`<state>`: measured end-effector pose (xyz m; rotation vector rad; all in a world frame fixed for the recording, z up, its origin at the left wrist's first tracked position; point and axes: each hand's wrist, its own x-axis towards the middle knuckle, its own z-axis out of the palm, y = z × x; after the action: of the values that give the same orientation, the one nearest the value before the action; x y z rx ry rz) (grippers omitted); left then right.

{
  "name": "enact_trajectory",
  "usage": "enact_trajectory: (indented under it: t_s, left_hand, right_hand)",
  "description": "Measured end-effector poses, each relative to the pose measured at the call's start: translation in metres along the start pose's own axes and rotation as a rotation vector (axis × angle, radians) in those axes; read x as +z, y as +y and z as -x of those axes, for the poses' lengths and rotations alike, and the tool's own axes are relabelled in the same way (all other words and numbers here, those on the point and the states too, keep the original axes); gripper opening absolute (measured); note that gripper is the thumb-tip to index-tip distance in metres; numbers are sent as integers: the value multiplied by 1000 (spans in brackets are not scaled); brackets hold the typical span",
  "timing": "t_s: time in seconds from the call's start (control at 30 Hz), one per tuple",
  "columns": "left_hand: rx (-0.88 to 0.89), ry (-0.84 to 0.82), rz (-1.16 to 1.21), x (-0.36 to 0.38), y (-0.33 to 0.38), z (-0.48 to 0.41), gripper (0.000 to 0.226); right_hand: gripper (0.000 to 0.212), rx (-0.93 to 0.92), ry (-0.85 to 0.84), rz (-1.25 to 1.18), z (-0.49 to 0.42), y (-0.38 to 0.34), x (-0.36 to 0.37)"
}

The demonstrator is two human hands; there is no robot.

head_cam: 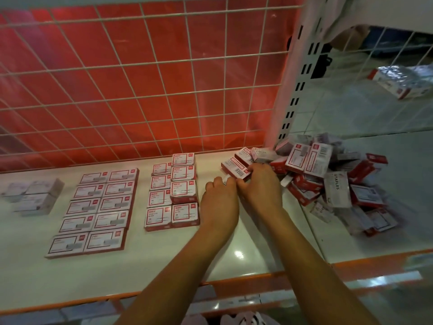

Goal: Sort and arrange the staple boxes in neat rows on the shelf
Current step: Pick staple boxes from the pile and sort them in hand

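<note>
Red-and-white staple boxes lie on a white shelf [140,273]. A two-column block of flat boxes [93,212] sits left of centre, and a second two-column block [173,193] sits in the middle. A loose heap of boxes [328,181] fills the right side. My left hand [219,200] and right hand [260,184] meet just right of the middle block, fingers curled together on a small box [226,181] that is mostly hidden. Another staple box [235,168] lies against my right fingers.
A few pale boxes [35,195] stand at the far left. A white wire grid [150,85] over a red panel backs the shelf. A perforated upright [297,90] stands behind the heap. The shelf's front edge is orange [234,287]. A wrapped pack [403,83] lies beyond.
</note>
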<state>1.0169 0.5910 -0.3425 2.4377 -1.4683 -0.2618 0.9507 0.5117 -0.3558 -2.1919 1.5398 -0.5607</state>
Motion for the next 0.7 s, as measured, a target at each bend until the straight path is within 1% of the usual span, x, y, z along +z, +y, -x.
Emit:
enact_trajectory:
  t_s: [0.13, 0.23, 0.33, 0.43, 0.6, 0.7]
  left_hand:
    - [25, 5, 26, 4, -2, 10, 33]
    - [46, 45, 58, 7, -6, 22, 36]
    - [64, 81, 153, 7, -10, 35, 40]
    - [64, 98, 254, 3, -13, 46, 45]
    - [56, 95, 306, -4, -17, 63, 50]
    - [57, 133, 310, -13, -22, 72, 53]
  right_hand:
    - [40, 9, -36, -61, 17, 10, -7]
    - [40, 11, -56, -99, 33, 16, -15]
    - [37, -8, -62, -134, 48, 22, -22]
    - [31, 21, -112, -250, 58, 24, -32]
    - [36, 71, -165, -470, 68, 24, -52]
    - [35, 69, -181, -597, 73, 19, -64]
